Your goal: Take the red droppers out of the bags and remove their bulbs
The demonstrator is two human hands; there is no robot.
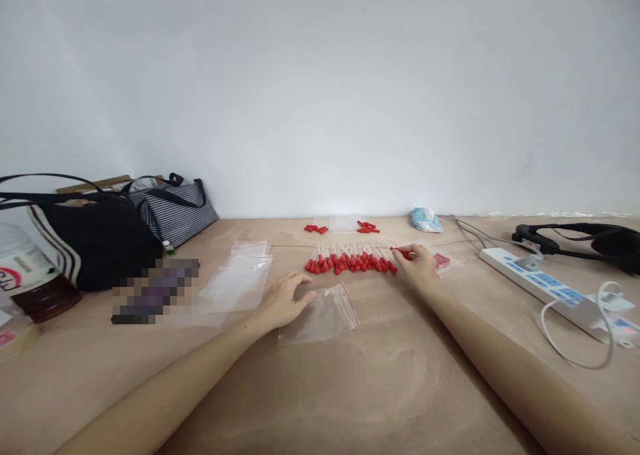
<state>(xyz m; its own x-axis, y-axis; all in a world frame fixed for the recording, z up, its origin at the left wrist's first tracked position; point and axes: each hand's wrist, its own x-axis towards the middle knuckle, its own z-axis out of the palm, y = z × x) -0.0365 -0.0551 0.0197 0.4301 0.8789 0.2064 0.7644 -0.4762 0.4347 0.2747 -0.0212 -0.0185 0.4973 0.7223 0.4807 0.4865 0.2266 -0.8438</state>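
A wooden table point(400, 381) runs back to a wall. Toward its far left corner stand a black bag point(113, 238) and a striped bag point(183, 211), with a bottle of dark liquid point(47, 298) in front of the black one. Toward the right edge lie a white power strip point(550, 285), with plugs in it, and behind it a black strapped object point(590, 241).

A pile of clear bags point(237, 278) lies left of the middle; a single clear bag point(325, 318) lies flat nearer the front edge. The row of red-tipped sticks point(350, 261) stretches across the middle, red ends toward the front edge. Two smaller groups of red-tipped sticks lie near the far edge.

The person's left hand point(287, 299) is loosely spread, thumb apart from the fingers, holding nothing, at the single bag's left end; whether it touches the plastic cannot be told. The right hand point(416, 265), at the row's right end, pinches one stick point(393, 249) by its red tip between thumb and fingers. Beyond it, near the far edge, sits a blue tissue packet point(426, 219).
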